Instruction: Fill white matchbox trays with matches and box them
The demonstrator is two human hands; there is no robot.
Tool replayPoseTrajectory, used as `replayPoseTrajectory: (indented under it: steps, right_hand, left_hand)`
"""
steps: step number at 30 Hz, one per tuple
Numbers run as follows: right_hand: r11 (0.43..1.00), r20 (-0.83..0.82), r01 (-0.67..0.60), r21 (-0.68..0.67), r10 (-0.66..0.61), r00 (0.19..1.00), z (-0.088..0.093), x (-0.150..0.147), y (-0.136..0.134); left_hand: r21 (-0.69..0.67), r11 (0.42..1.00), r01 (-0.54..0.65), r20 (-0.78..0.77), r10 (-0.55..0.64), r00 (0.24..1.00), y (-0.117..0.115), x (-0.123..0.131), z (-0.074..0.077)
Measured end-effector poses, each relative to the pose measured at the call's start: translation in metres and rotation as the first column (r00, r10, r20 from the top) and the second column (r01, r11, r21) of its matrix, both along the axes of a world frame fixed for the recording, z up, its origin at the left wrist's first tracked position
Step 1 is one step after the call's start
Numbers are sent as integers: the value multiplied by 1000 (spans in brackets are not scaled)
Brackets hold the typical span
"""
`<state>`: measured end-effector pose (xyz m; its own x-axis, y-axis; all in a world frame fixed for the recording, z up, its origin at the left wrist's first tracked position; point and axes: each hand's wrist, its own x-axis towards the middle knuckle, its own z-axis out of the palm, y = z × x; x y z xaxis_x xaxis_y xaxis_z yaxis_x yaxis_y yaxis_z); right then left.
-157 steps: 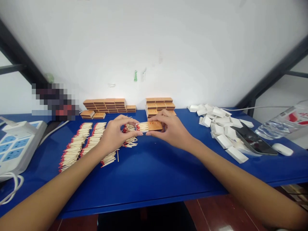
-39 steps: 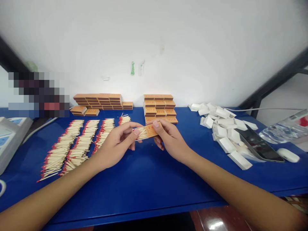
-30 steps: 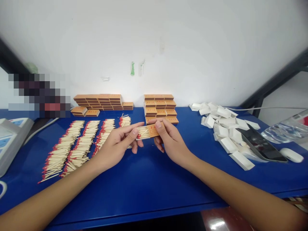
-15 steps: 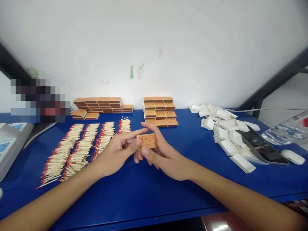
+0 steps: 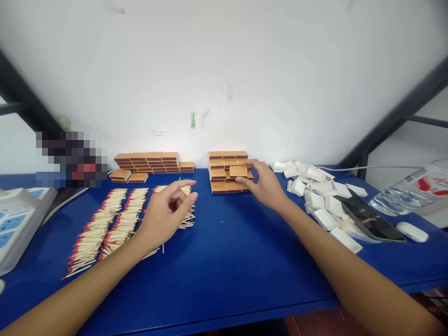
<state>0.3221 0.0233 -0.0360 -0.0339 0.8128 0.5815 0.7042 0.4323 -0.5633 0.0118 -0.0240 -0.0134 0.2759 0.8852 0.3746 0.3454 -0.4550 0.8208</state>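
Right hand [image 5: 268,186] is grasping a matchbox [image 5: 238,171] in its fingers, holding it against the far stack of orange boxes [image 5: 220,161]. Left hand [image 5: 164,212] is hovering, fingers released, over loose matches [image 5: 115,219] on the blue counter [image 5: 224,261].

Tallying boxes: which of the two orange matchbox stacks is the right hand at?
The stack nearer the white trays: the right hand holds a matchbox against it. The other stack, farther left, has no hand near.

The blue table [image 5: 224,270] bears a stack of orange matchboxes [image 5: 224,179]. Loose matches [image 5: 115,224] lie left of it, white trays [image 5: 315,191] right.
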Motion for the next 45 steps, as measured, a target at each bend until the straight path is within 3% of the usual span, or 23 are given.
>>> replayPoseTrajectory:
  steps: [3,6,16,19,22,25,29,31,33,35,37,38,40,41,43,45]
  right_hand:
    - [999,116,28,33,-32,993,-5,18,18]
    - [998,153,64,10,-64,986,-11,17,26]
    - [998,167,63,-1,-62,984,-12,-3,27]
    - [995,240,97,37,-103,965,-6,-5,21]
    - [979,296,119,165,-165,941,4,-10,9]
    - [987,307,5,159,-54,950,14,-26,-4]
    - [977,467,-207,-42,203,861,25,-63,-14]
    - [954,522,-257,-155,300,799,35,-76,-18]
    - [937,508,-267,-225,346,789,47,-75,-23]
    - [949,472,-186,-253,289,833,61,-54,-29]
    - [970,499,55,-238,74,863,72,-14,-35]
    - [951,548,217,-218,-65,834,74,10,-37]
    - [827,648,525,-201,-289,704,73,58,-38]
    - [755,686,619,-217,-333,647,69,79,-37]
    - [664,703,692,-285,-346,621,58,108,-33]
    - [656,697,691,-302,-342,630,44,123,-28]
  left_hand:
    - [129,989,-78,-50,85,995,9,-6,2]
    - [211,969,-130,-72,148,986,17,-12,3]
    - [289,934,-210,-118,252,960,35,-28,7]
    - [384,895,-226,-151,303,941,41,-33,8]
    - [499,831,-245,-194,382,903,47,-41,9]
    - [581,765,-278,-217,475,853,56,-51,10]
    - [654,685,-321,-224,581,783,65,-64,11]
    - [670,669,-321,-242,606,758,67,-66,11]
    - [686,666,-292,-274,610,744,66,-64,9]
    - [703,669,-242,-306,591,746,63,-58,7]
    - [708,682,-184,-334,553,763,58,-51,5]
    - [708,687,-164,-341,536,772,56,-48,5]
    - [704,696,-140,-350,512,784,53,-44,3]
    - [704,697,-135,-352,508,787,52,-42,3]
    - [706,696,-130,-355,507,786,52,-42,2]
    - [708,695,-127,-362,512,779,53,-42,1]
